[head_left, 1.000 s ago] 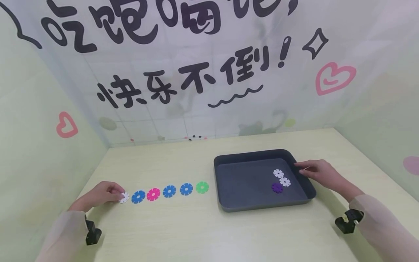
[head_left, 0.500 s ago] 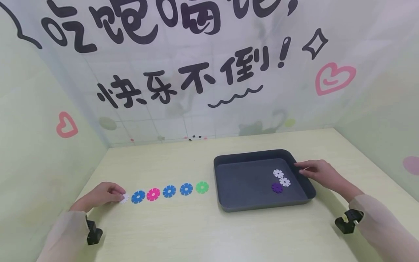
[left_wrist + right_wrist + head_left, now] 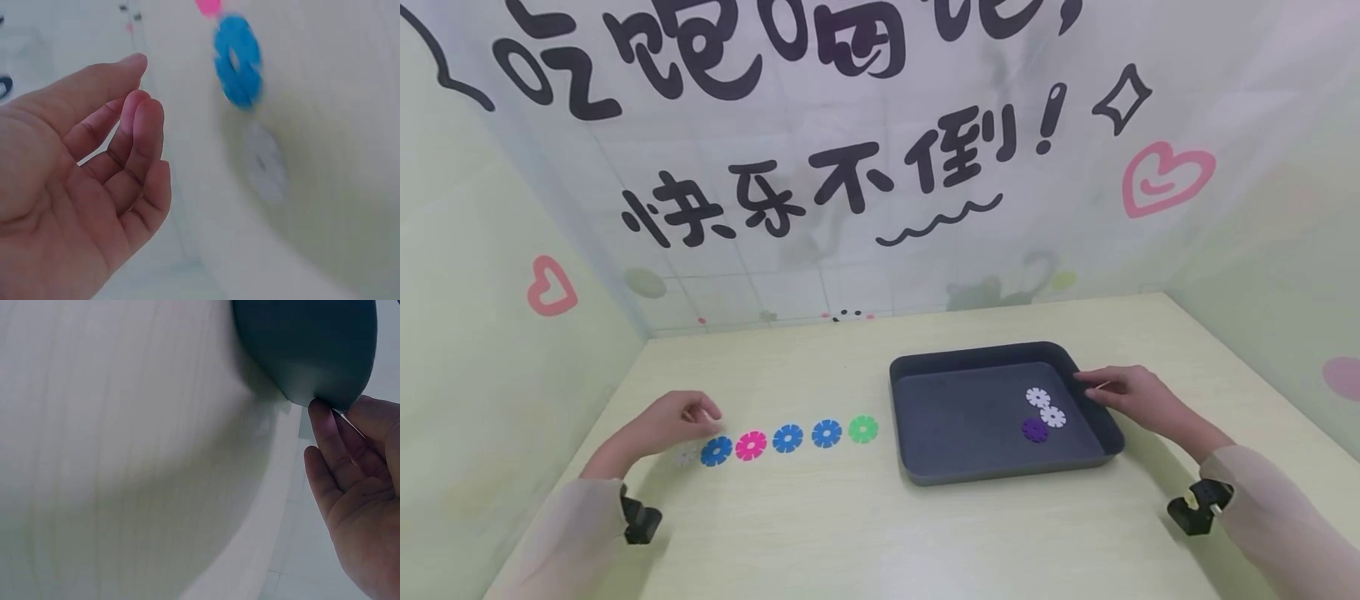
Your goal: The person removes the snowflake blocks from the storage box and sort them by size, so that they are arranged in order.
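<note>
My left hand [image 3: 673, 423] is lifted just over the left end of a row of notched plastic discs, fingers loosely curled with nothing between them. Under it lies a white disc [image 3: 685, 456], partly in shadow and blurred in the left wrist view. To its right run a blue disc [image 3: 717, 451], a pink disc [image 3: 751, 445], two more blue discs [image 3: 787, 438] and a green disc [image 3: 863, 429]. My right hand [image 3: 1131, 392] pinches the right rim of a dark grey tray [image 3: 955, 437], thumb on top and fingers beneath.
Two white discs [image 3: 1052, 417] and a purple disc [image 3: 1035, 430] lie inside the tray, towards its right side. The pale wood table [image 3: 820, 533] meets a printed backdrop [image 3: 850, 250] behind and walls at both sides.
My left hand has let go of the white disc at the row's left end and moved up and to the right. The right hand and tray have stayed put.
</note>
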The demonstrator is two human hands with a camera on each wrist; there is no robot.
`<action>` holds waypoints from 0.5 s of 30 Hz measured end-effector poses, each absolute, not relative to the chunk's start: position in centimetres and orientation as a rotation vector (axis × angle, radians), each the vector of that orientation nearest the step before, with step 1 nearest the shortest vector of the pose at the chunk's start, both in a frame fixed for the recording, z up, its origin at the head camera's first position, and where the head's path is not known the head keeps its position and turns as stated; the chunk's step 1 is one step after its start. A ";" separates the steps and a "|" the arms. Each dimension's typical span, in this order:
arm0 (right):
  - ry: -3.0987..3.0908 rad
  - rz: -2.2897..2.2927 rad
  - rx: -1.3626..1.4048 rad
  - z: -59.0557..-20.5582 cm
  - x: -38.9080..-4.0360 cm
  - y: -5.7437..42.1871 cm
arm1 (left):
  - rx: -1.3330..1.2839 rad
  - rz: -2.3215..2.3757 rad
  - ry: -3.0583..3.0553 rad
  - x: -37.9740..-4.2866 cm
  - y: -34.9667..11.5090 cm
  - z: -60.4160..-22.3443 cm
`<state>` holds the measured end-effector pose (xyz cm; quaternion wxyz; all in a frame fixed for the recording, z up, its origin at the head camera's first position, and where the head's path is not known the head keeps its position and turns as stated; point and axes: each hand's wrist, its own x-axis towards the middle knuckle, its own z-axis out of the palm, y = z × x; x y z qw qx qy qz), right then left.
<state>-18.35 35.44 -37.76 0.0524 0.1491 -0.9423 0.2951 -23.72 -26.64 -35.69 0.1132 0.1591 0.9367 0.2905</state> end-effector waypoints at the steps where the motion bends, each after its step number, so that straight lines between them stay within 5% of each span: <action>1: -2.867 0.902 0.452 -37.8 -18.4 35.5 | 0.498 0.856 2.740 -23.7 -25.7 -35.4; 15: -2.867 0.927 0.449 -37.7 -18.5 35.5 | 0.874 0.906 2.520 -23.7 -11.5 -32.3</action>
